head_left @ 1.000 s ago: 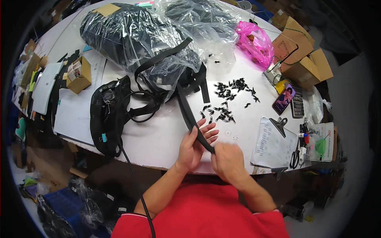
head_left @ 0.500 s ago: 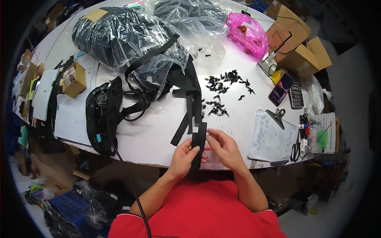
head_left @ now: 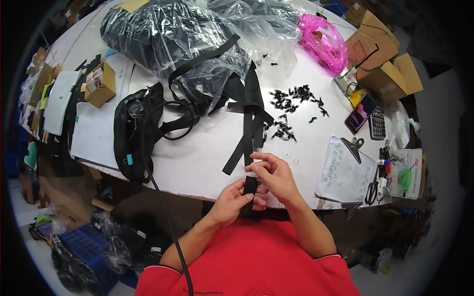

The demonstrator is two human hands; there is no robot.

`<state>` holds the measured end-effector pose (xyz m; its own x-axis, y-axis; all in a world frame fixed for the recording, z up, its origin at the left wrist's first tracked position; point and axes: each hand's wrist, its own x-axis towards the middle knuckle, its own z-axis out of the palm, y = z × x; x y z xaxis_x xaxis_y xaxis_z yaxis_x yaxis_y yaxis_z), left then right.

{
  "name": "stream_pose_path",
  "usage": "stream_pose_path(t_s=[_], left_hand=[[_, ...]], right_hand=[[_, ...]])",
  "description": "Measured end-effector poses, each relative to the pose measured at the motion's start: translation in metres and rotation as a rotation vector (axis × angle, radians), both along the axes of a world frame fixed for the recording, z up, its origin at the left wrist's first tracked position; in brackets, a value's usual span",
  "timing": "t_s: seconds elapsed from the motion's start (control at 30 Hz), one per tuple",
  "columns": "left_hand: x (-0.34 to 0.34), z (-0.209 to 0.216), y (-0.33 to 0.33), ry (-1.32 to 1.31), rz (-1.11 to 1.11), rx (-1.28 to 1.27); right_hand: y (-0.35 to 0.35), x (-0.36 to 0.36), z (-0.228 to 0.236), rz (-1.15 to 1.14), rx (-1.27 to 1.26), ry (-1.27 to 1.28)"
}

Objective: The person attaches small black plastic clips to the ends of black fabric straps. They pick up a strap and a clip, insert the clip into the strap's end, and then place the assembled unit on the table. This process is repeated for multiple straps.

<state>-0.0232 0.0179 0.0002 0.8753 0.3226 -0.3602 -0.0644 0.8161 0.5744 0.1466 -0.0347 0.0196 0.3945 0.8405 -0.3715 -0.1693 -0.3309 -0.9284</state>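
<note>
A short piece of black webbing strap point(head_left: 251, 184) stands upright in my left hand point(head_left: 229, 203), whose thumb presses its front while fingers wrap behind it. Close on its right is my right hand point(head_left: 277, 178), thumb and index finger stretched out and a little apart. Those two fingertips are over the lower end of a long black strap, and whether they touch it is hard to see. Several more black straps point(head_left: 252, 98) lie crossed on the table just beyond my hands. Small black clip-like parts point(head_left: 284, 130) are scattered to the right of the straps.
Large clear plastic bags with dark goods point(head_left: 148, 37) fill the far left. A black mesh-like pouch point(head_left: 131, 143) and a black cable point(head_left: 165, 217) are at left. To the right are a clipboard point(head_left: 343, 172), a phone point(head_left: 359, 113), a calculator point(head_left: 377, 123) and a cardboard box point(head_left: 390, 81).
The strap piece in my left hand now sits lower, apart from the strap pile. My right hand's thumb and index finger have reached forward and left. The whole view has shifted slightly.
</note>
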Motion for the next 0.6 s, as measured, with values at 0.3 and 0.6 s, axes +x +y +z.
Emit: stream_pose_path(t_s=[0.3, 0.6], left_hand=[[-0.038, 0.01, 0.017, -0.129, 0.113, -0.208], [-0.031, 0.007, 0.017, -0.118, 0.092, -0.107]], right_hand=[[0.076, 0.014, -0.006, -0.119, -0.156, -1.363], [0.122, 0.056, 0.016, -0.125, -0.214, -1.524]])
